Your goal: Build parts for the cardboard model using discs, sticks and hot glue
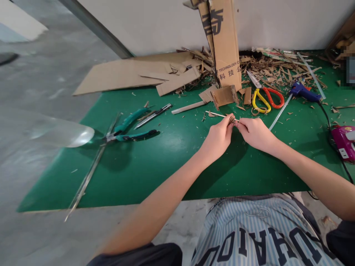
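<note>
A small brown piece (232, 120), apparently cardboard, sits at the fingertips of the left hand (221, 133), above the green counter (166, 166). The left fingers are pinched around it, while the right hand (256, 136), close beside, grips the end of a thin pale stick (216, 114) that juts out leftward past the left hand; fingers hide how the two join. Just beyond lies a folded cardboard piece (224, 96), with yellow-and-red-handled scissors (260, 96) to its right and a blue glue gun (303, 91) farther right. Teal-handled pliers (126, 129) and a utility knife (154, 115) lie left of the hands. Behind, a printed cardboard panel (226, 40) stands upright among cardboard scraps (280, 74). A magenta device (344, 142) sits at the far right.
</note>
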{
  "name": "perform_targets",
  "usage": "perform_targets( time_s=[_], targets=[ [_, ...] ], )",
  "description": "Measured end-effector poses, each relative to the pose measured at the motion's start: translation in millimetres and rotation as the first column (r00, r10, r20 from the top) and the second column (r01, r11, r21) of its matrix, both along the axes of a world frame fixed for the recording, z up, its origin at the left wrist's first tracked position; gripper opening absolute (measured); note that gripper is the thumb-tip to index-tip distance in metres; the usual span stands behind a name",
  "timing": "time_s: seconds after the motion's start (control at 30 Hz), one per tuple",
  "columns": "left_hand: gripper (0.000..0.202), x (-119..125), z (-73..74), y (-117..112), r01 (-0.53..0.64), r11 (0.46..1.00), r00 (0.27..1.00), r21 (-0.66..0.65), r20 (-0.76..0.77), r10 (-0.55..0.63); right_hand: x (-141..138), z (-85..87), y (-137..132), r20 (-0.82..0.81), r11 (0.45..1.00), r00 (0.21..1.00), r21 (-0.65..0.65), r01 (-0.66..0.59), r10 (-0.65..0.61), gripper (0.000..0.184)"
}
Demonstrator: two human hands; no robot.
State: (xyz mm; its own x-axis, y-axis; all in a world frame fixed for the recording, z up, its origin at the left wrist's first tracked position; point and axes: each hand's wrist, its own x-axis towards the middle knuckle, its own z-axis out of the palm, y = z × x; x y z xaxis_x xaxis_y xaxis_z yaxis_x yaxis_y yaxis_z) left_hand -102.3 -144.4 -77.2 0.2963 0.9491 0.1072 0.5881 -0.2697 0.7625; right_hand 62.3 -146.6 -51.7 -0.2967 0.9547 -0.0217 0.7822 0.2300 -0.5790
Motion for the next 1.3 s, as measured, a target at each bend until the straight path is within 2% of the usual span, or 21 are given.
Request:
perform_targets(
  time_s=[0.13, 0.23, 0.33, 0.5, 0.63, 0.73, 0.93, 1.1, 1.2, 1.3],
  targets=[
    [0.037, 4.3, 0.3, -3.5, -0.04, 0.999, 0.996, -0.009, 0.08, 0.04, -4.3, 1.7, -6.6, 0.298, 0.997, 0.954, 0.069, -0.04, 0.018, 0.033],
    [0.036, 5.5, 2.9, -6.0, -0.058, 0.998, 0.991, -0.003, 0.124, 0.058, -6.4, 3.3, -11.7, 0.447, 0.983, 0.893, 0.137, -0.121, 0.048, 0.036],
    [0.034, 5.8, 6.1, -7.4, -0.063, 0.998, 0.991, -0.007, 0.117, 0.064, -7.1, 3.7, -14.0, 0.508, 0.968, 0.859, 0.176, -0.18, 0.067, 0.041],
    [0.038, 3.9, 7.0, -7.0, -0.047, 0.999, 0.997, -0.027, 0.055, 0.048, -6.5, 1.3, -12.3, 0.531, 0.966, 0.842, 0.151, -0.208, 0.098, 0.035],
    [0.044, 1.5, 0.6, -6.0, -0.015, 1.0, 0.998, -0.006, 0.059, 0.015, -5.1, 1.3, -10.3, 0.511, 0.972, 0.851, 0.11, -0.205, 0.122, 0.036],
    [0.045, 1.5, -6.0, -6.0, 0.006, 1.0, 0.995, 0.029, 0.098, -0.009, -4.1, 2.5, -9.0, 0.453, 0.985, 0.885, 0.075, -0.158, 0.108, 0.033],
    [0.045, 4.4, -11.3, -8.5, 0.032, 0.997, 0.985, 0.065, 0.168, -0.043, -0.8, -2.9, -5.1, 0.123, 0.997, 0.99, 0.031, -0.072, 0.067, 0.03],
    [0.047, 6.2, -7.5, -11.2, 0.042, 0.998, 0.982, 0.046, 0.181, -0.049, 2.9, -11.1, -1.0, -0.09, 0.996, 0.993, 0.056, -0.065, 0.07, 0.026],
    [0.045, 6.8, -4.4, -10.7, 0.032, 0.999, 0.976, 0.025, 0.216, -0.036, 3.2, -12.9, 0.6, -0.1, 0.995, 0.991, 0.071, -0.077, 0.084, 0.025],
    [0.041, 4.6, -2.5, -5.7, -0.014, 1.0, 0.949, -0.005, 0.316, 0.015, 1.9, -12.1, 0.9, -0.02, 0.994, 0.997, 0.081, -0.079, 0.081, 0.027]
  ],
)
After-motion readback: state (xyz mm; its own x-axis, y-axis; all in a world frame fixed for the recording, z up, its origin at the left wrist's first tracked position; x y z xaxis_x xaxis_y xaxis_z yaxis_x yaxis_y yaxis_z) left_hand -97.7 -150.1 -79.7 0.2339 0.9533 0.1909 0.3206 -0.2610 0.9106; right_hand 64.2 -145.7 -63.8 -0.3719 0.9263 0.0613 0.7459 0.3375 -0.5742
